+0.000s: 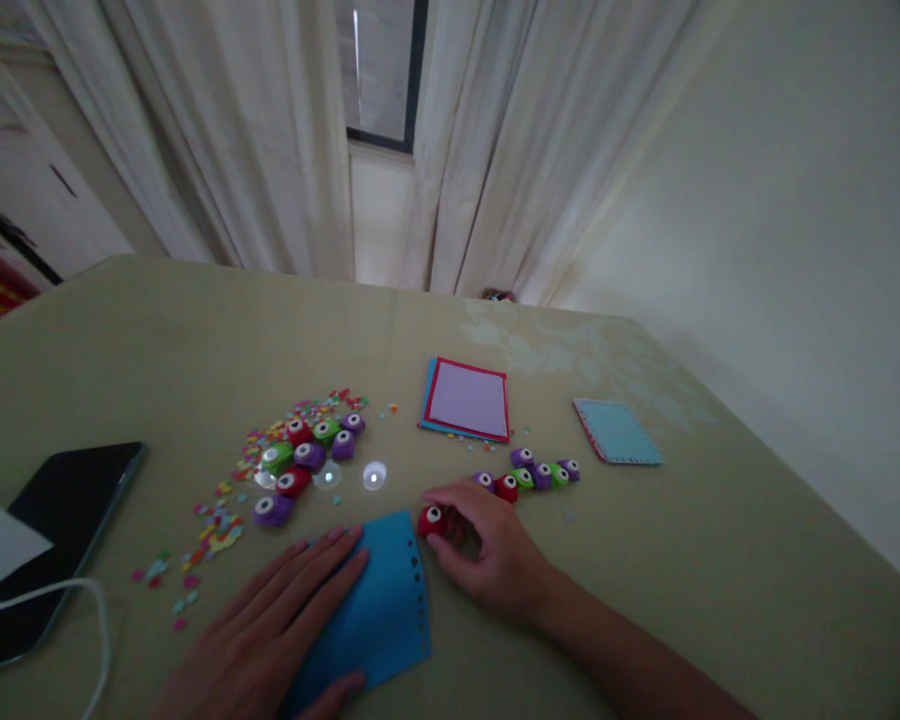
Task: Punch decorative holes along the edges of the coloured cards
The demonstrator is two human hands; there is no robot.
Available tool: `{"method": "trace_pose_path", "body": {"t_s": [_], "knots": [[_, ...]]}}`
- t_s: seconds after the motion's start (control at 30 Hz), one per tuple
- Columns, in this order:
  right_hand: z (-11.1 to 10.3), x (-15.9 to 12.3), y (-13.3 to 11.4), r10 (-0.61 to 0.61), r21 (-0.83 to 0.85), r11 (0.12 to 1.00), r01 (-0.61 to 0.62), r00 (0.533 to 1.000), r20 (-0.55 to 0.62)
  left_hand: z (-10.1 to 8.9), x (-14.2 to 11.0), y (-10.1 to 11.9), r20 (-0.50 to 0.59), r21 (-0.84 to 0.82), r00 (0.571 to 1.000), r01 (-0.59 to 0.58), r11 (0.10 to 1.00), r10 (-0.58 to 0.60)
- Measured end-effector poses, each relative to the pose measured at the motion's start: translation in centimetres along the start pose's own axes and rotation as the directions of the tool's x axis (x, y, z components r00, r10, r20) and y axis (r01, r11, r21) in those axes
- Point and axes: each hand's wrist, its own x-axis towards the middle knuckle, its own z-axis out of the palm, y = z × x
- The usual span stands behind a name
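Pale curtains hang behind the table, w/ a plain wall off to the R; all places below are rel. to the blue sheet, which has a row of punched holes along its R edge. L hand is spread flat, palm down, on the sheet's L part, gripping nothing. R hand is closed on a red eye bead, pinched b/w thumb & fingers just beside the sheet's top R corner. Just past that hand, up & R of the sheet: a line of purple, green & red eye beads. Similar mixed bead cluster up & L of the sheet, w/ bright confetti scattered around & L of it. Clear round pcs lie nr the cluster, above the sheet; can't tell if they're hollow or hold anything. Paper stack beyond the sheet, slightly R: lilac on red on blue. Light-blue sheet farther R, apart from the stack. Dark tablet well L of the blue sheet, w/ white cable nr it.
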Motion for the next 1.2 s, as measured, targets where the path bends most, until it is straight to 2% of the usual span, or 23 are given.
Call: {"method": "trace_pose_path", "body": {"t_s": [0.13, 0.33, 0.53, 0.7, 1.2], "knots": [[-0.29, -0.08, 0.22, -0.041, 0.034, 0.999, 0.041, 0.999, -0.020, -0.02, 0.06, -0.02, -0.003, -0.014, 1.000, 0.015, 1.000, -0.015], [-0.53, -0.10, 0.19, 0.100, 0.154, 0.984, -0.094, 0.995, -0.027, 0.26, -0.34, -0.04, 0.009, -0.012, 1.000, 0.011, 1.000, -0.011], [-0.40, 0.10, -0.07, 0.014, 0.046, 0.999, -0.014, 1.000, 0.017, 0.54, -0.58, -0.02, 0.017, 0.021, 1.000, 0.003, 1.000, -0.003], [-0.28, 0.08, -0.26, 0.036, 0.034, 0.999, -0.039, 0.996, 0.080, 0.24, -0.12, -0.10, 0.015, 0.019, 1.000, 0.007, 1.000, -0.007], [-0.42, 0.07, -0.41, 0.040, 0.009, 0.999, -0.041, 0.996, 0.079, 0.11, -0.14, 0.02, 0.041, -0.059, 0.998, 0.051, 0.997, -0.049]]}}
